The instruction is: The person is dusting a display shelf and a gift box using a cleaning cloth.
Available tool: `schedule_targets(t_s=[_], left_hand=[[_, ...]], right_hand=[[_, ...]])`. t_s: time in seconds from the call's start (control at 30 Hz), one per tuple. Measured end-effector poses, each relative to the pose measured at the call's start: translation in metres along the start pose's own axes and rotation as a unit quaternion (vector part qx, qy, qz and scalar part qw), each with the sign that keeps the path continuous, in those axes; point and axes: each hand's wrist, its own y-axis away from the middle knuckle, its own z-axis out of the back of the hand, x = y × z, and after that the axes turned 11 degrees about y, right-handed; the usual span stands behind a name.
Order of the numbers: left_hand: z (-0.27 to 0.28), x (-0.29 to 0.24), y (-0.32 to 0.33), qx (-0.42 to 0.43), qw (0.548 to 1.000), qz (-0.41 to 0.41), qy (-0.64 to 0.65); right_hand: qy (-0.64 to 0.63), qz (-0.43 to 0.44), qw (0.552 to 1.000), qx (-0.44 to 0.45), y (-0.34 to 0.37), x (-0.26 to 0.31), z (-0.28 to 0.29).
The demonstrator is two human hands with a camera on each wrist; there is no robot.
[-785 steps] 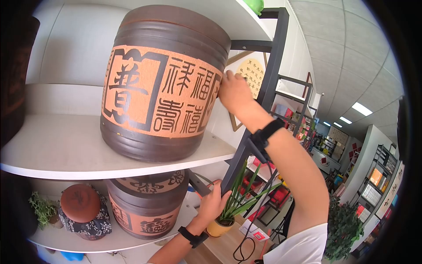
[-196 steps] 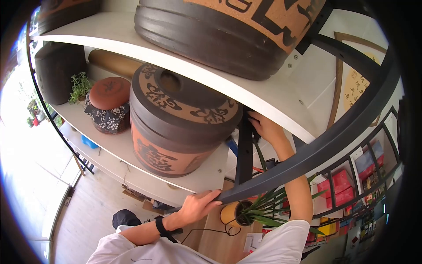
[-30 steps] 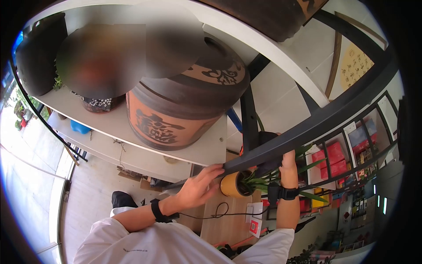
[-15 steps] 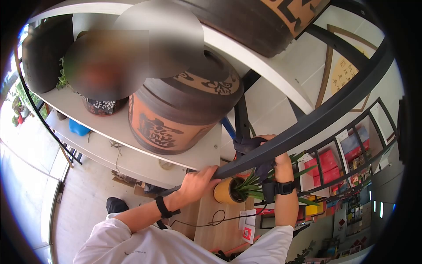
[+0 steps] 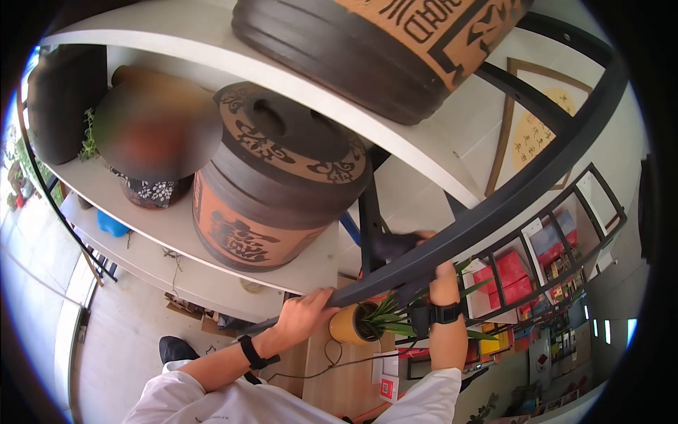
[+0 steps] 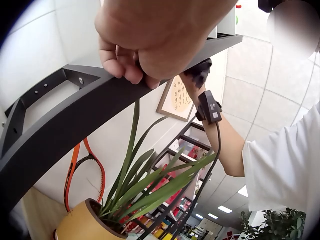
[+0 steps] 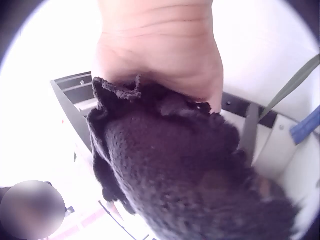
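My left hand [image 5: 302,316] grips the black metal shelf upright [image 5: 487,218]; in the left wrist view its fingers curl over the bar's edge. On the far side of that bar, my right hand [image 5: 443,275] holds a dark, fuzzy cloth [image 5: 395,245], partly hidden behind the upright. The right wrist view shows the cloth [image 7: 170,165] bunched beneath the hand, covering its fingers. Left of the cloth, a large brown lidded jar [image 5: 282,180] with carved panels stands on the lower white shelf. Another big jar [image 5: 353,53] sits on the shelf above.
A yellow pot [image 5: 346,325] with long-leaved plant stands below the bar, near a dangling black cable [image 5: 335,365]. A small jar with flowered cloth [image 5: 152,191] sits farther left. An orange-framed racket [image 6: 67,177] leans behind. A framed calligraphy piece [image 5: 540,134] hangs at right.
Earlier the right hand was beside the upper jar, then behind the lower jar; now it is lower, with the cloth by the upright. The left hand keeps its grip. The head view has shifted slightly.
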Motion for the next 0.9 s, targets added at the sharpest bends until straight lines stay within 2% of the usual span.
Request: schedule_targets(t_s=[0.03,0.1,0.13,0.2,0.23,0.3,0.37,0.47,0.53,0.6,0.7,0.77,0.83,0.9], left_hand=[[0.001,0.0,-0.002,0.002,1.0,0.001,-0.002],[0.001,-0.002,-0.001,0.005,1.0,0.007,-0.003],[0.001,-0.002,0.0,0.005,1.0,0.006,-0.003],[0.001,0.0,0.0,0.004,1.0,0.002,-0.002],[0.002,0.0,0.0,0.008,1.0,0.003,-0.003],[0.003,0.002,0.0,0.015,1.0,0.003,-0.005],[0.004,0.002,0.0,0.013,1.0,-0.003,-0.003],[0.005,0.0,-0.001,0.012,1.0,-0.003,0.003],[0.005,0.001,-0.002,0.01,1.0,0.001,0.012],[0.004,0.001,-0.001,0.009,1.0,0.009,0.025],[0.005,0.001,-0.001,0.013,1.0,0.008,0.026],[0.006,0.0,-0.001,0.017,1.0,0.007,0.023],[0.008,0.001,0.0,0.017,1.0,0.0,0.015],[0.005,0.004,0.0,0.008,1.0,-0.016,0.0]], right_hand=[[-0.129,0.013,0.991,-0.024,-0.003,0.003,0.001],[-0.101,0.047,0.993,-0.033,-0.003,0.018,0.004],[0.0,0.052,0.998,-0.042,0.006,0.026,-0.004],[0.206,0.059,0.975,-0.064,0.023,0.042,-0.021],[0.164,-0.006,0.986,-0.013,0.017,0.028,-0.013],[0.122,-0.066,0.989,0.041,0.015,0.003,-0.002],[0.127,-0.054,0.989,0.052,0.018,-0.01,0.006],[-0.026,-0.031,0.997,-0.06,0.019,0.023,0.043],[-0.139,0.082,0.978,-0.133,0.006,0.058,0.06],[-0.21,0.067,0.963,-0.156,-0.005,0.101,0.064],[-0.11,0.086,0.981,-0.135,-0.016,0.119,0.062],[-0.11,0.114,0.986,-0.045,-0.029,0.12,0.067],[-0.137,0.118,0.983,-0.039,-0.035,0.132,0.066],[-0.106,0.132,0.977,-0.129,-0.045,0.149,0.052]])
